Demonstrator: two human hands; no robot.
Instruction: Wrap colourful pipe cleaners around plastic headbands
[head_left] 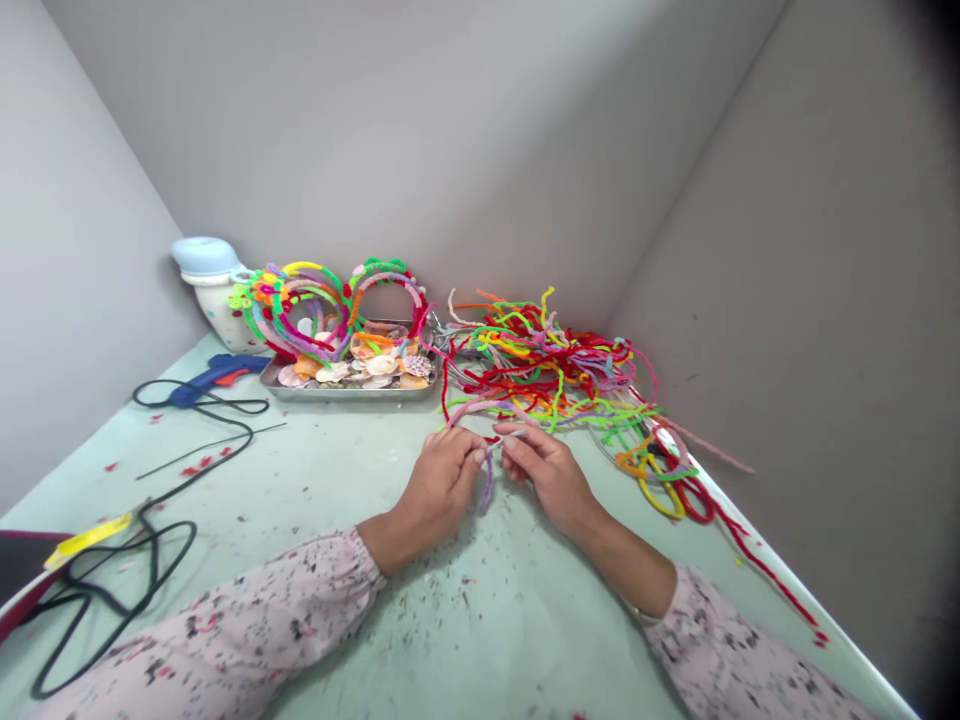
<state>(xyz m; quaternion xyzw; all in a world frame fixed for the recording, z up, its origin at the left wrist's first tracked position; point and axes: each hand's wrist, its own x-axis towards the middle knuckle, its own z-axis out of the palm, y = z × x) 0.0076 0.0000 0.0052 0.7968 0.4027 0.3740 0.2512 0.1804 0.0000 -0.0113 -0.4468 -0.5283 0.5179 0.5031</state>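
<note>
Near the middle of the table, my left hand (448,475) and my right hand (553,478) face each other with fingers pinched. Between them is a thin pale grey strip (511,437), gripped at both ends; whether it is bare wire or part of a band cannot be made out. A purple pipe cleaner (486,488) hangs down from the fingertips of my left hand. Just beyond the hands curves a pink fuzzy arc (491,405), its ends hidden behind the fingers. A tangled heap of colourful pipe cleaners (536,350) lies behind my right hand.
A metal tray (352,394) of seashells stands at the back, with fuzzy wrapped headbands (300,310) on it. To its left are a blue glue gun (217,377) and a white bottle (221,300). Black cord (154,560) loops along the left. Red pipe cleaner (765,570) trails along the right edge.
</note>
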